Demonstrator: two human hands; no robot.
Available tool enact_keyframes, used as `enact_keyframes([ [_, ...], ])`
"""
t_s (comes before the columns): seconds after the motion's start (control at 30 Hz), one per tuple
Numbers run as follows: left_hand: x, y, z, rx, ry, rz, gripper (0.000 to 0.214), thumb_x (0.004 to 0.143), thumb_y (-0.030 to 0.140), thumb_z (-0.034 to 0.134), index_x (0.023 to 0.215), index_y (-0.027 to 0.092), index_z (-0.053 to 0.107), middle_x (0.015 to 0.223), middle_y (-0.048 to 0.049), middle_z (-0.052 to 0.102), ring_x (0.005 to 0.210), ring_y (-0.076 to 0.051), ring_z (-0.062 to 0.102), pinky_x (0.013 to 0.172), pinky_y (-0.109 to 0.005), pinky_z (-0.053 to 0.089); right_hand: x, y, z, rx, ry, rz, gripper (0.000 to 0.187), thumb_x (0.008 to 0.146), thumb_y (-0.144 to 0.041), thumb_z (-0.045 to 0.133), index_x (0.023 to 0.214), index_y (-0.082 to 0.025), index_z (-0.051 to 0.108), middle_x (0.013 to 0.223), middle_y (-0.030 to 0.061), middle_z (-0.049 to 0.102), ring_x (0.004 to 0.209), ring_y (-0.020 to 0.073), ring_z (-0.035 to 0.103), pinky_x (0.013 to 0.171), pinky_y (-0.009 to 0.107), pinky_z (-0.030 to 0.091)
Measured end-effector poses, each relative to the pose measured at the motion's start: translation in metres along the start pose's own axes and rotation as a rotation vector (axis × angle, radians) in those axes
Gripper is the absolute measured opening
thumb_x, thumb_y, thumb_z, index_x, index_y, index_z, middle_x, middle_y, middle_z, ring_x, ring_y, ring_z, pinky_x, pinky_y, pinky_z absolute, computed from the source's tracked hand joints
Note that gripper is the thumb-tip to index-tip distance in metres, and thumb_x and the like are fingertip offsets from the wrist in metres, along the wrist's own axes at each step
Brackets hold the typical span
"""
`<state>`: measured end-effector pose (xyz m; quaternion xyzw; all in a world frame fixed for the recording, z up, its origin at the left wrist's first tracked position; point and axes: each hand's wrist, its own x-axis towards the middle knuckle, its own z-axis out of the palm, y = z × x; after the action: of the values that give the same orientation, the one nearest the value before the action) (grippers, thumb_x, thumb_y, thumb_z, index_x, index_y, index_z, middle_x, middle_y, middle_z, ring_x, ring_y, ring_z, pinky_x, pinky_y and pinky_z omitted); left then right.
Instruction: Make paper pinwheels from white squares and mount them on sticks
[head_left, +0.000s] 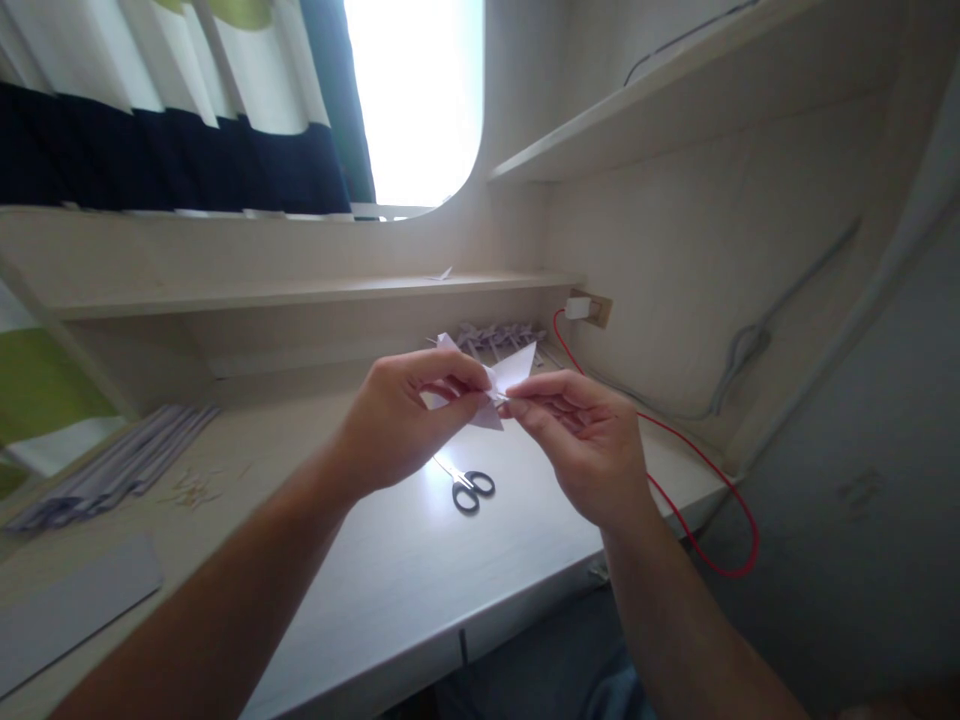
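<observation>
A small folded piece of pale paper [504, 378] with pointed corners is held up above the desk. My left hand [401, 420] pinches its left side, fingers closed over the fold. My right hand [589, 445] pinches the paper's right edge with thumb and fingertips. A pair of black-handled scissors [466, 487] lies flat on the desk just below the hands, touched by neither.
A pale wooden desk [420, 570] has a low shelf [300, 292] behind it. A stack of paper strips [120, 465] lies at left, a grey sheet [71, 605] front left, several folded paper pieces [499, 338] at the back. A red cable [697, 480] runs from a wall socket [589, 307].
</observation>
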<state>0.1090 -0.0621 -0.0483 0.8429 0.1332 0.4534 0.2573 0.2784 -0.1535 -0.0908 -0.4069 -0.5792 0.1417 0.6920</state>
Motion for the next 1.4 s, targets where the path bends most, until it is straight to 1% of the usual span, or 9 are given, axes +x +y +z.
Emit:
enact_keyframes([
  [0.1, 0.0, 0.0, 0.001, 0.01, 0.05, 0.01, 0.009, 0.081, 0.011, 0.079, 0.087, 0.017, 0.079, 0.084, -0.0018, 0.079, 0.076, -0.014, 0.072, 0.073, -0.024, 0.059, 0.0, -0.001, 0.0, 0.002, -0.008, 0.008, 0.006, 0.09, -0.018, 0.076, 0.095, -0.021, 0.078, 0.089, 0.0024, 0.08, 0.084, 0.0168, 0.077, 0.084, 0.032, 0.061],
  [0.2, 0.0, 0.001, -0.001, 0.021, 0.07, 0.015, 0.007, 0.081, 0.012, 0.079, 0.085, 0.018, 0.078, 0.085, -0.0023, 0.079, 0.077, -0.015, 0.072, 0.074, -0.026, 0.06, 0.0, -0.002, 0.0, -0.007, -0.01, 0.018, 0.006, 0.09, -0.019, 0.076, 0.095, -0.021, 0.078, 0.089, 0.0029, 0.08, 0.084, 0.0176, 0.077, 0.083, 0.034, 0.062],
  [0.37, 0.0, 0.0, -0.005, 0.028, 0.026, 0.048, 0.007, 0.081, 0.016, 0.08, 0.087, 0.019, 0.078, 0.086, -0.0026, 0.079, 0.078, -0.016, 0.072, 0.077, -0.029, 0.06, -0.001, -0.006, -0.001, -0.043, -0.017, 0.009, 0.006, 0.089, -0.019, 0.075, 0.094, -0.02, 0.078, 0.087, 0.0032, 0.08, 0.083, 0.0184, 0.077, 0.082, 0.034, 0.062],
  [0.63, -0.003, -0.003, -0.006, -0.052, 0.003, 0.082, 0.012, 0.082, 0.014, 0.08, 0.09, 0.022, 0.079, 0.091, -0.0026, 0.079, 0.084, -0.018, 0.072, 0.081, -0.032, 0.057, -0.002, -0.011, -0.002, -0.104, -0.05, 0.001, 0.008, 0.089, -0.016, 0.072, 0.094, -0.019, 0.078, 0.087, 0.0035, 0.081, 0.083, 0.0191, 0.077, 0.083, 0.034, 0.061],
  [0.77, -0.003, -0.003, -0.005, -0.082, -0.004, 0.074, 0.016, 0.081, 0.011, 0.08, 0.092, 0.022, 0.078, 0.093, -0.0025, 0.078, 0.087, -0.017, 0.071, 0.085, -0.033, 0.057, -0.001, -0.011, -0.003, -0.105, -0.054, 0.008, 0.009, 0.088, -0.015, 0.072, 0.093, -0.019, 0.078, 0.086, 0.0034, 0.081, 0.082, 0.0191, 0.077, 0.081, 0.034, 0.061],
  [0.9, -0.002, -0.003, -0.006, -0.13, -0.013, 0.05, 0.02, 0.078, 0.012, 0.083, 0.094, 0.022, 0.078, 0.094, -0.0032, 0.078, 0.089, -0.018, 0.071, 0.086, -0.034, 0.058, -0.002, -0.011, -0.003, -0.11, -0.061, 0.012, 0.009, 0.088, -0.016, 0.072, 0.094, -0.02, 0.078, 0.086, 0.0031, 0.081, 0.082, 0.0192, 0.077, 0.081, 0.034, 0.061],
  [1.03, -0.001, -0.003, -0.006, -0.159, -0.031, 0.058, 0.02, 0.078, 0.011, 0.083, 0.095, 0.022, 0.077, 0.094, -0.0032, 0.078, 0.09, -0.018, 0.071, 0.087, -0.033, 0.059, -0.002, -0.011, -0.003, -0.105, -0.069, 0.003, 0.01, 0.089, -0.015, 0.072, 0.095, -0.02, 0.078, 0.087, 0.0029, 0.08, 0.082, 0.0188, 0.077, 0.081, 0.033, 0.061],
  [1.23, -0.003, -0.003, -0.006, -0.152, -0.04, 0.047, 0.018, 0.08, 0.015, 0.083, 0.095, 0.022, 0.077, 0.094, -0.0033, 0.077, 0.09, -0.018, 0.072, 0.087, -0.033, 0.06, -0.003, -0.012, -0.003, -0.121, -0.078, 0.013, 0.009, 0.089, -0.017, 0.072, 0.094, -0.02, 0.078, 0.086, 0.003, 0.08, 0.082, 0.0193, 0.077, 0.08, 0.034, 0.06],
  [1.4, -0.003, 0.0, -0.006, -0.119, -0.067, 0.049, 0.017, 0.081, 0.012, 0.08, 0.096, 0.02, 0.077, 0.092, -0.0037, 0.077, 0.086, -0.017, 0.071, 0.085, -0.032, 0.059, -0.002, -0.012, -0.004, -0.108, -0.11, 0.053, 0.009, 0.089, -0.017, 0.071, 0.095, -0.02, 0.078, 0.085, 0.0028, 0.08, 0.08, 0.0191, 0.076, 0.078, 0.034, 0.059],
])
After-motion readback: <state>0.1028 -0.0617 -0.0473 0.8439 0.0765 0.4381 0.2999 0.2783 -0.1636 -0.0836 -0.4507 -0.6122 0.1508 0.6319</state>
